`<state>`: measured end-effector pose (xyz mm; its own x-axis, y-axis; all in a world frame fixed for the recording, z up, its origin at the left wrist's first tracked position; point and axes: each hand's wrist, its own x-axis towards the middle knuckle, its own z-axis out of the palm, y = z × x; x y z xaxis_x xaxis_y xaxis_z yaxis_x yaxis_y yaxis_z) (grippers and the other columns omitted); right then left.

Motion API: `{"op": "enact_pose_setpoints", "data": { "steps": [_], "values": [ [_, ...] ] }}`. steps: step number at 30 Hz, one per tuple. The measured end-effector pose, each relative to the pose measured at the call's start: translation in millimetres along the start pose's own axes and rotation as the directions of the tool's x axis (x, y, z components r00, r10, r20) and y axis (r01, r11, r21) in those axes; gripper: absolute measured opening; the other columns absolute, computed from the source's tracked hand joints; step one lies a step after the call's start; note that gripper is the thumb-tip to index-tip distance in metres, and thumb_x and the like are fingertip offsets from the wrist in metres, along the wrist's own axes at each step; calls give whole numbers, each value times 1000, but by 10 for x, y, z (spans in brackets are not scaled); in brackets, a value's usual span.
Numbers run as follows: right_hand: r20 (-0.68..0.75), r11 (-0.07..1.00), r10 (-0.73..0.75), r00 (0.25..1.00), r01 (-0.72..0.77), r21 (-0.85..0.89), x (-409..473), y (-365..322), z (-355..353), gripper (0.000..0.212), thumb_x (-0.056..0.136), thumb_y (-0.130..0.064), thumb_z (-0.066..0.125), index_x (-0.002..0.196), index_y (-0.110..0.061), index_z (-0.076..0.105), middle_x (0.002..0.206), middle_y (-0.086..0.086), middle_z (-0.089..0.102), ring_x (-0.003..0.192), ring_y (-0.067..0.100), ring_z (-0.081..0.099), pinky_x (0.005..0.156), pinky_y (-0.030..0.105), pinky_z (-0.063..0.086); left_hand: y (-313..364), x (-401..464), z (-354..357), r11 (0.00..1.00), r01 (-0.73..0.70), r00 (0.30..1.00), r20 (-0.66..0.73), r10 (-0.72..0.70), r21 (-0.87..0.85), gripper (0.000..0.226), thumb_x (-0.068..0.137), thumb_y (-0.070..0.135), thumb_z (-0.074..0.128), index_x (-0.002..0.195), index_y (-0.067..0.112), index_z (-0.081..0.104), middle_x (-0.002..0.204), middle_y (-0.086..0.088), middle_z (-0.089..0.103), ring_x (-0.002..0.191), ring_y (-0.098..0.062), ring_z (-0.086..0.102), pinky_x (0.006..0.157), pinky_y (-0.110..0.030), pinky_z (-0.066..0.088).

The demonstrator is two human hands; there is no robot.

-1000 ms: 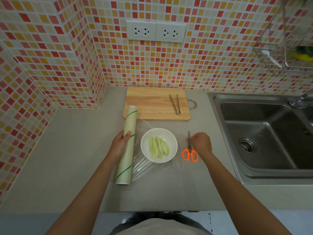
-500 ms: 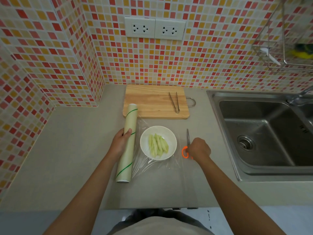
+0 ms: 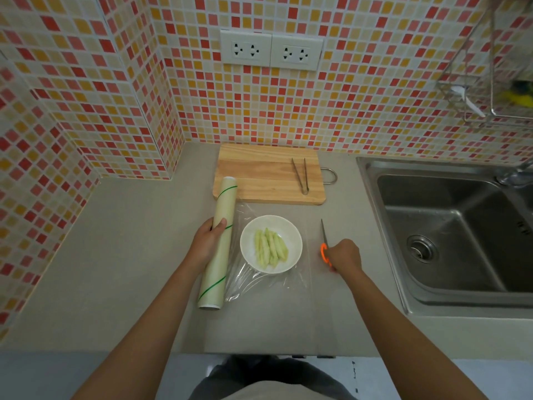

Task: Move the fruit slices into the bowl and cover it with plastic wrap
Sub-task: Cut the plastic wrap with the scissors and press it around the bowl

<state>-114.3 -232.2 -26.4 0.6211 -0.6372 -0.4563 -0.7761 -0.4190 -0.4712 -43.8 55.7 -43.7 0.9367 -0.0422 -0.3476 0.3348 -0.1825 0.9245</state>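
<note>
A white bowl (image 3: 291, 230) stands on the grey counter with several pale green fruit slices (image 3: 270, 251) inside. Clear plastic wrap (image 3: 245, 280) is drawn from the roll over the bowl and wrinkles at its near side. My left hand (image 3: 208, 243) grips the roll of plastic wrap (image 3: 218, 269), which lies lengthwise just left of the bowl. Right of the bowl, my right hand (image 3: 344, 255) closes over the orange handles of the scissors (image 3: 324, 239), whose blades point away from me along the counter.
A wooden cutting board (image 3: 259, 176) lies behind the bowl with metal tongs (image 3: 300, 176) on its right part. A steel sink (image 3: 450, 232) fills the right side. Tiled walls enclose the left and back, and a wire rack (image 3: 496, 90) hangs upper right.
My right hand slid from beside the scissor blades down onto the orange handles and closed over them. The left hand stays on the roll.
</note>
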Motion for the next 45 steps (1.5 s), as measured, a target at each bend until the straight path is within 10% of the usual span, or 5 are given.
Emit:
{"op": "enact_pose_setpoints", "data": {
  "steps": [5,14,23,33,45],
  "values": [
    [6,999,11,1000,-11,36,26,3,9,36,84,-31,60,61,-3,62,38,5,54,40,18,54,56,25,48,15,9,7,1000,-7,1000,-7,7,-22,15,95,36,55,91,24,63,76,2,64,66,-16,60,59,-30,46],
    [-77,988,-53,996,63,139,-230,-345,48,40,82,-35,68,59,-2,63,52,5,53,59,23,57,56,26,43,37,46,5,998,-34,999,22,35,-44,28,95,36,54,109,13,62,84,-5,63,71,-22,59,67,-35,48],
    [276,734,-223,935,-25,678,-1132,-511,171,15,82,1,65,69,-5,67,58,0,66,54,11,60,42,15,46,41,-19,2,999,-37,999,25,38,-26,34,96,35,53,116,7,60,92,-12,63,76,-28,61,68,-35,50],
    [580,811,-239,779,-169,560,-1643,-139,410,10,87,-13,63,79,-15,69,62,-1,64,51,6,58,53,20,39,86,-133,23,999,-42,999,-22,42,-12,34,97,34,52,117,9,61,96,-8,63,82,-23,59,74,-33,47],
    [634,856,-161,757,-212,471,-1850,98,529,18,84,-29,68,72,-15,69,67,2,66,58,9,62,57,23,42,108,-137,-1,999,-40,998,-41,41,26,39,96,34,51,119,2,58,94,-10,61,77,-23,59,69,-33,48]
  ]
}}
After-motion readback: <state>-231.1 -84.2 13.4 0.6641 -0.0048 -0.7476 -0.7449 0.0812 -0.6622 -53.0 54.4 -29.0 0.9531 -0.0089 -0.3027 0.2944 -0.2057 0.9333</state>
